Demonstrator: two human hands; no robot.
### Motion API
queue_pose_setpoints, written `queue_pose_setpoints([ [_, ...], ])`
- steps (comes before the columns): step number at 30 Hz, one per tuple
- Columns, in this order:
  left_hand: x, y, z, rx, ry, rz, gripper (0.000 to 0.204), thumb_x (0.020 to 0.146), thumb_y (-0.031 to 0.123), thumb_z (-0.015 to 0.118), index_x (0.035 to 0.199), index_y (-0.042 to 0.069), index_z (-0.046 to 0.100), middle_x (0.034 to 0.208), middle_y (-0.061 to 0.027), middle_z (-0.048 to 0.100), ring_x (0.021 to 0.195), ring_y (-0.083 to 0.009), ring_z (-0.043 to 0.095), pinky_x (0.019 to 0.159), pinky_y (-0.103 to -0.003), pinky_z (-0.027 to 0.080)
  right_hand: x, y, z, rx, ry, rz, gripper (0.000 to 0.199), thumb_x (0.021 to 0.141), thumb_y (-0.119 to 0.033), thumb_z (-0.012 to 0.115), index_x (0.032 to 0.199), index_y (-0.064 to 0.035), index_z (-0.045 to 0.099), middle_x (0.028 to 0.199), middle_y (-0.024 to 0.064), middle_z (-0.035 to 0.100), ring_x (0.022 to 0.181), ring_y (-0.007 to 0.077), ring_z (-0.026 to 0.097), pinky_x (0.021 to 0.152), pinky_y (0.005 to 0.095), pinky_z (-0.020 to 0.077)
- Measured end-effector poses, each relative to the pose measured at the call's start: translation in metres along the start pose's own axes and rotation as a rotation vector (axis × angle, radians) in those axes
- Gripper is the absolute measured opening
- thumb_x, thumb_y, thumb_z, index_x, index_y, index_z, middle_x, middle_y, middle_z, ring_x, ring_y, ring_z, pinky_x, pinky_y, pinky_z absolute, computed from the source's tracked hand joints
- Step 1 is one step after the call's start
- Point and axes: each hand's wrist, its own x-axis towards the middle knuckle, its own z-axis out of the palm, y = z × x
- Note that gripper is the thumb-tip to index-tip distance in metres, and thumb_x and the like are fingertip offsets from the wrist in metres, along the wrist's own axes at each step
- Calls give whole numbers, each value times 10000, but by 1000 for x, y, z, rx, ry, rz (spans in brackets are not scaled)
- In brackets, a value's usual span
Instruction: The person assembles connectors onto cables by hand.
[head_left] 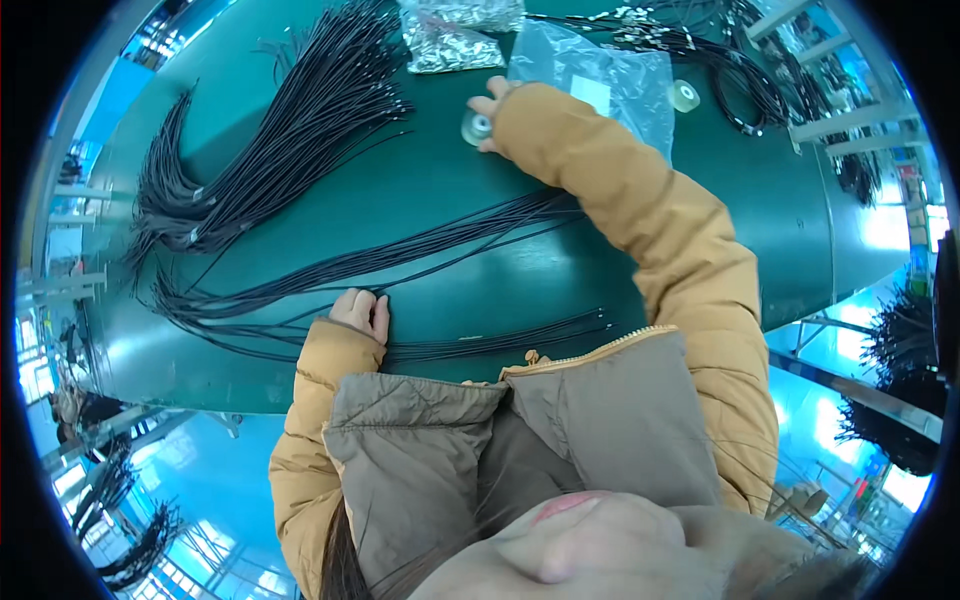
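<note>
My right hand [492, 108] reaches to the far middle of the table, its fingers and thumb around a small roll of clear tape [476, 127]. Close to the table's near edge, my left hand [362, 312] is closed over a thin bundle of black cables [470, 347]. Part of that bundle is hidden under the hand and sleeve. Beyond it lies a longer bundle of black cables [400, 250], looping at the left and passing under my right sleeve. Exactly how my left fingers grip the cables is hard to see.
A thick heap of black cables [290, 130] covers the far left of the green table [530, 290]. At the back lie a bag of silvery parts [455, 45], a clear plastic bag [630, 80] and another tape roll [684, 96]. More cables [745, 85] lie back right, beside a metal frame.
</note>
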Motion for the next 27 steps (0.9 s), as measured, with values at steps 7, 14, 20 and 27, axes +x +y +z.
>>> queue_pose_setpoints([
  [7, -8, 0, 3, 46, 27, -4, 177, 812, 163, 630, 697, 90, 517, 663, -50, 514, 537, -271, 497, 479, -355, 413, -30, 74, 7, 93, 255, 315, 508, 862, -460, 564, 1253, -138, 542, 1259, 102, 555, 1123, 323, 539, 951, 418, 445],
  [14, -7, 1, -2, 62, -22, -47, 179, 818, 167, 621, 695, 89, 517, 667, -47, 514, 552, -265, 500, 490, -352, 417, -47, 151, 75, -18, 97, 935, 495, 821, -462, 616, 1111, -61, 600, 1072, 115, 629, 978, 332, 593, 883, 407, 471],
  [20, 2, -6, 1, 95, -30, -57, 177, 818, 163, 619, 693, 88, 518, 666, -48, 512, 556, -264, 498, 492, -353, 416, 2, 117, 58, 68, 279, 799, 338, 845, -384, 597, 1003, -86, 597, 918, 87, 606, 835, 294, 555, 794, 389, 471],
  [27, 5, -22, 9, 35, 12, -21, 174, 814, 152, 622, 691, 88, 517, 665, -51, 511, 553, -267, 495, 492, -353, 413, -74, 237, 55, 156, 465, 642, 179, 873, -293, 576, 878, -115, 594, 739, 55, 580, 667, 249, 512, 690, 369, 471],
])
